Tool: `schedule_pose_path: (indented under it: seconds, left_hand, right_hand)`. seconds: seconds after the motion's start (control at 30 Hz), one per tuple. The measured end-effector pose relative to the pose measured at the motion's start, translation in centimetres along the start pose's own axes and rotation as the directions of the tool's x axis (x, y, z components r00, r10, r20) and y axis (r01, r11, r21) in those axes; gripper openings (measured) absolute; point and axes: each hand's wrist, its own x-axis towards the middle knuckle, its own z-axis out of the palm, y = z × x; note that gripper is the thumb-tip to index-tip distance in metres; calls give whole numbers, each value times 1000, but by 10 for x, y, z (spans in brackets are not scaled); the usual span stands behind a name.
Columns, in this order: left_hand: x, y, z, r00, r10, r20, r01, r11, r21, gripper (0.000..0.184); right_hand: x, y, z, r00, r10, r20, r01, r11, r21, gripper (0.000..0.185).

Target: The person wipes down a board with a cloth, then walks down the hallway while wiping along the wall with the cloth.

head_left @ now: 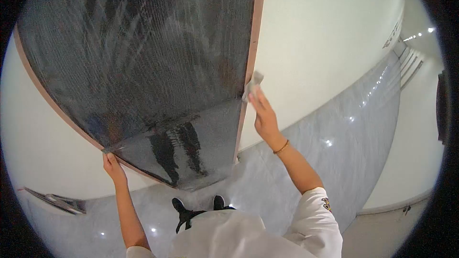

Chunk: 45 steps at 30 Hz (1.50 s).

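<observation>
A large dark glossy panel [191,148] with a pinkish-brown border [256,24] stands upright before me. Wrinkled clear film [143,43] seems to cover its upper part, with a slanting line running between my hands. My left hand [114,168] is closed at the lower left border, pinching what looks like a corner of the film. At the right border, my right hand [267,120] is raised with its fingers on a grey, slightly blurred piece [252,87], perhaps a folded cloth. This piece overlaps the border and the white wall.
White wall [320,33] lies on both sides of the panel. Below is a shiny grey marble-look floor [315,138] with light reflections. My black shoes [219,202] are close to the panel's lower edge. A flat dark-edged object [57,201] rests on the floor at left.
</observation>
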Motion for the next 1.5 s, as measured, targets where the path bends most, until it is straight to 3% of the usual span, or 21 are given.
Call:
schedule_pose_path:
  seconds: [0.13,0.23,0.3,0.37,0.43,0.57,0.63,0.7,0.77,0.83,0.9,0.93,1.03,1.07,1.1,1.17,1.23,1.27,1.33,1.43,1.5]
  left_hand:
    - [-2,15,7,999,7,-35,-7,1000,-16,34]
    - [-5,5,4,998,-61,-20,59,996,-69,34]
    - [4,1,3,999,1,-33,-2,999,-36,36]
    - [8,14,11,999,22,-48,-25,998,-51,35]
    - [11,19,12,997,52,-63,-56,997,-60,34]
    - [9,25,3,1000,-18,-20,17,999,-50,35]
    - [12,20,1,999,-33,33,35,997,-74,35]
    - [13,21,-1,993,-101,53,109,978,-175,33]
    - [21,21,-11,968,-114,226,170,954,-249,29]
    - [27,10,-17,946,-144,292,233,924,-302,30]
    - [30,18,-12,911,-177,372,318,876,-362,27]
    - [30,21,-8,921,-92,380,269,853,-447,27]
    - [34,20,-14,878,-42,477,224,917,-331,31]
    - [36,19,-13,873,-35,486,224,915,-336,31]
    - [35,20,-12,874,-40,485,236,906,-351,34]
    - [29,19,-10,876,-56,478,265,885,-382,41]
    - [27,15,-5,885,-24,465,241,878,-414,38]
    - [28,12,-3,898,12,441,207,872,-445,35]
    - [28,3,-1,887,24,461,228,845,-483,35]
    - [26,5,-7,878,14,479,246,845,-476,35]
    - [29,4,-8,873,0,487,241,869,-433,36]
  right_hand:
    - [17,-21,0,943,256,-213,-226,962,153,56]
    - [0,-58,55,942,208,-263,-186,977,105,60]
    - [0,-92,93,930,270,-248,-245,961,129,53]
    - [5,-126,116,920,276,-278,-152,905,397,57]
    - [1,-147,156,923,281,-263,-190,927,324,57]
    - [-3,-198,181,942,243,-231,-124,893,432,58]
    - [-2,-218,190,968,182,-173,-113,930,349,57]
    - [-4,-239,196,971,199,-134,-134,913,385,46]
    - [-5,-258,210,999,35,-21,-24,917,397,55]
    - [-15,-271,223,999,21,39,-35,921,387,51]
    - [-15,-273,234,958,-285,-15,283,941,185,47]
    - [-15,-266,218,922,-374,99,373,927,24,43]
    - [-25,-211,201,870,-472,142,464,881,87,40]
    - [-3,-212,159,913,-263,313,227,963,147,40]
    - [15,-215,115,875,-52,482,-32,986,164,40]
    - [-51,-130,154,996,-77,48,82,991,-105,47]
    - [-56,-119,149,915,273,-296,-320,939,-124,51]
    - [-51,-118,153,915,278,-293,-325,937,-126,51]
    - [-40,-124,166,593,624,-509,-510,780,363,47]
    - [-22,-174,205,569,565,-597,-539,805,249,45]
    - [-16,-231,252,499,735,-459,-172,603,779,43]
